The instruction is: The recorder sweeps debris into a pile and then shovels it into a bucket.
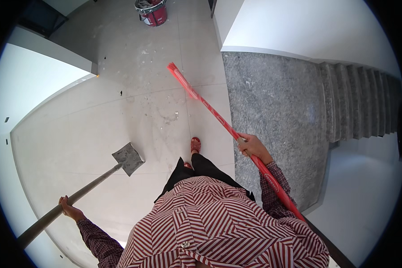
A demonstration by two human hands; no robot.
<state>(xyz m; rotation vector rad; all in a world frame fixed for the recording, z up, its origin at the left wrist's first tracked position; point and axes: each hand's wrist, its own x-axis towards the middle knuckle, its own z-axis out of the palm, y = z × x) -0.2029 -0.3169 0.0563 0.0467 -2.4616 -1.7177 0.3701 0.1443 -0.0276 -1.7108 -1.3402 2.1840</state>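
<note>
My left hand (pixel 70 208) is wrapped around the long handle of a flat-bladed scraper or shovel (pixel 129 159). Its grey, stained square blade is over the tiled floor to my left front; whether it touches the tiles I cannot tell. In my right hand (pixel 253 146) is the red, printed handle of a broom (pixel 219 119), held slantwise across my right side. The broom's red bristle end points forward and left, and its upper handle passes over my right forearm. Small white crumbs and smudges of debris (pixel 172 116) lie on the tiles between the two tools.
A red bucket (pixel 155 16) with a dirty rim and something inside stands at the far end. To the right, a rough grey concrete landing (pixel 274 97) leads to stairs (pixel 358 100). A white wall (pixel 47 73) runs along the left, its corner jutting into the floor.
</note>
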